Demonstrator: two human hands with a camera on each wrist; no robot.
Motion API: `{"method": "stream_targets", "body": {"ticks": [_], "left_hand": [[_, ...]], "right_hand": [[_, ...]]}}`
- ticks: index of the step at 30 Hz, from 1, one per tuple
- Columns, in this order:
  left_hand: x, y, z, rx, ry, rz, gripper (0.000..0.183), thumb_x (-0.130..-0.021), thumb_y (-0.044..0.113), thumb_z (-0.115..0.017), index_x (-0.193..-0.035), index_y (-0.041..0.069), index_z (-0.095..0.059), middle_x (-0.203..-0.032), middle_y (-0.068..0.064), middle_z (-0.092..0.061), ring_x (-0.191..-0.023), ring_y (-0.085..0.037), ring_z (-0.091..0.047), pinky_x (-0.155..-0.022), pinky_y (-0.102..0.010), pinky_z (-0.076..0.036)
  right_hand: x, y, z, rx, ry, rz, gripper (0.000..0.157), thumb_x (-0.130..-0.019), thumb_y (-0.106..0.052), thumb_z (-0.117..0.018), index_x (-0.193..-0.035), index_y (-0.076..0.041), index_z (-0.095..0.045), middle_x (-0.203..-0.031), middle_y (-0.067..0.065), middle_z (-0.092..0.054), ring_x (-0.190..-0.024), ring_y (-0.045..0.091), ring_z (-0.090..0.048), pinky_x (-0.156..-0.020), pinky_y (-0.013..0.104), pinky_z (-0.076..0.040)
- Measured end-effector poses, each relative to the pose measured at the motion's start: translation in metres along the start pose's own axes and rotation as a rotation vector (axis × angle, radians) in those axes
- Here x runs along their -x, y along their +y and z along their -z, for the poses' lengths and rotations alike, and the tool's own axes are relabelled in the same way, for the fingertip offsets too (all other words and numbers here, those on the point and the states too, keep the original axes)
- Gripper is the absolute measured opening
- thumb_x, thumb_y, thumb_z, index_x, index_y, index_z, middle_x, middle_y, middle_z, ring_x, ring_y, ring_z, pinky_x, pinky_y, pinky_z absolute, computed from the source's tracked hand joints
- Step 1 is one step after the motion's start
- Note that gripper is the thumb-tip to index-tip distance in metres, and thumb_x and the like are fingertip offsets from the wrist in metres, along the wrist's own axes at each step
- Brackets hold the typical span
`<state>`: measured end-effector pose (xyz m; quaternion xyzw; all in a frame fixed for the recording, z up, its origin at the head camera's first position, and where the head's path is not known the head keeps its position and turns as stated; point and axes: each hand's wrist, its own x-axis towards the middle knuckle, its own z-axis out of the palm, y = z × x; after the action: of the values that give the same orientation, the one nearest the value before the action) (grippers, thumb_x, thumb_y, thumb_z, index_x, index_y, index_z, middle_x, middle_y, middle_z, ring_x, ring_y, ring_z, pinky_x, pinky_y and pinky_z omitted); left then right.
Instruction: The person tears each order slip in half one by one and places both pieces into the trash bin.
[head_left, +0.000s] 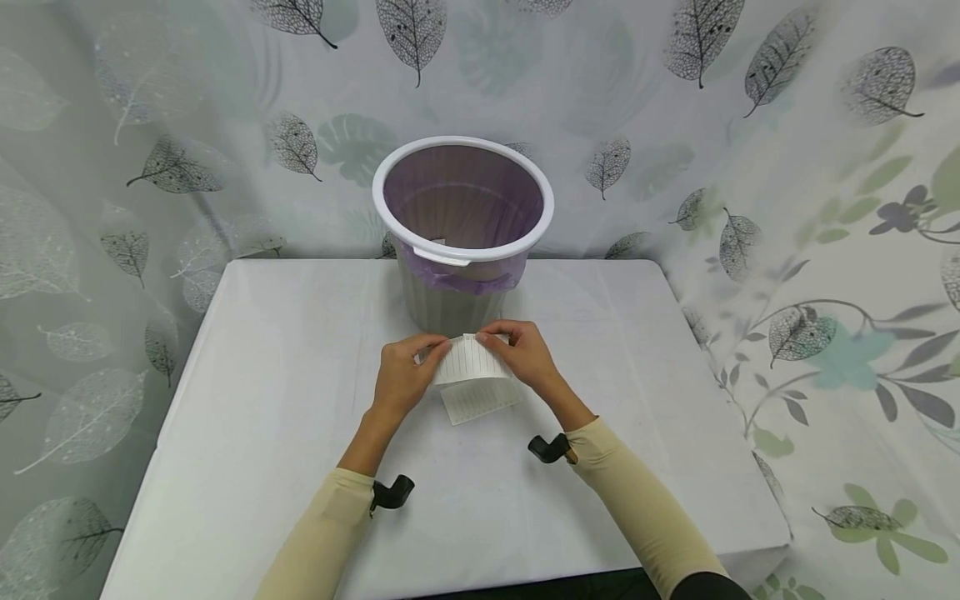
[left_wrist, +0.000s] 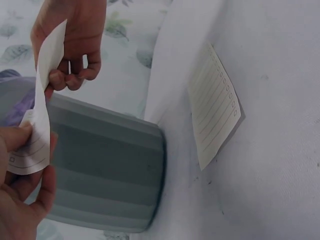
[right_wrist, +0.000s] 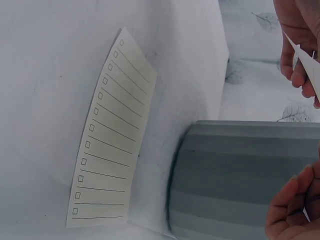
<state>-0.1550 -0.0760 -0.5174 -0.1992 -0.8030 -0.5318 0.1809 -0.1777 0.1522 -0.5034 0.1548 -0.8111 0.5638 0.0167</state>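
Between both hands is a lined paper sheet (head_left: 468, 360), raised above the table and curving. My left hand (head_left: 400, 377) pinches its left edge with thumb and fingertips. At the opposite edge, my right hand (head_left: 527, 358) pinches the paper the same way. Below it, a second paper sheet (right_wrist: 107, 135) with ruled lines and a row of small checkboxes lies slightly bent on the table; the held sheet partly covers it in the head view. Just beyond the hands stands a grey bin (head_left: 438, 307) with a white rim.
A purple bag liner (head_left: 465, 277) hangs over the bin's front, under the rim. The bin stands near the back edge of the white-covered table (head_left: 300, 358). Leaf-patterned curtains (head_left: 570, 100) surround the table at the back and sides. Black wrist mounts (head_left: 550, 448) sit on both forearms.
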Motion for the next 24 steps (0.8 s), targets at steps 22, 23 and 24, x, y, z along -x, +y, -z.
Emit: {"method": "stream_targets", "body": {"ticks": [22,23,24], "left_hand": [[-0.001,0.004,0.001,0.006,0.009,-0.014,0.009,-0.095,0.006,-0.077,-0.099,-0.002,-0.08,-0.097,-0.013,-0.078,-0.09,-0.027,-0.076,-0.079,-0.038,-0.06],[-0.001,0.004,0.001,0.006,0.011,-0.016,0.009,-0.095,0.005,-0.077,-0.098,-0.003,-0.08,-0.097,-0.013,-0.078,-0.09,-0.027,-0.076,-0.078,-0.038,-0.06],[-0.001,0.004,0.001,0.006,0.013,-0.02,0.009,-0.095,0.005,-0.077,-0.098,-0.003,-0.08,-0.097,-0.013,-0.078,-0.089,-0.027,-0.076,-0.078,-0.038,-0.06]], "right_hand": [[0.005,-0.041,-0.002,-0.003,0.02,0.022,0.012,-0.098,0.002,-0.069,-0.1,0.013,-0.075,-0.092,0.021,-0.073,-0.055,0.008,-0.041,-0.048,0.021,-0.037],[0.005,-0.041,-0.002,0.001,0.022,0.023,0.012,-0.098,0.002,-0.069,-0.099,0.013,-0.075,-0.092,0.021,-0.073,-0.055,0.008,-0.041,-0.048,0.021,-0.037],[0.005,-0.042,-0.002,0.005,0.025,0.024,0.012,-0.098,0.002,-0.07,-0.099,0.012,-0.075,-0.091,0.021,-0.073,-0.054,0.007,-0.04,-0.048,0.021,-0.036]]}}
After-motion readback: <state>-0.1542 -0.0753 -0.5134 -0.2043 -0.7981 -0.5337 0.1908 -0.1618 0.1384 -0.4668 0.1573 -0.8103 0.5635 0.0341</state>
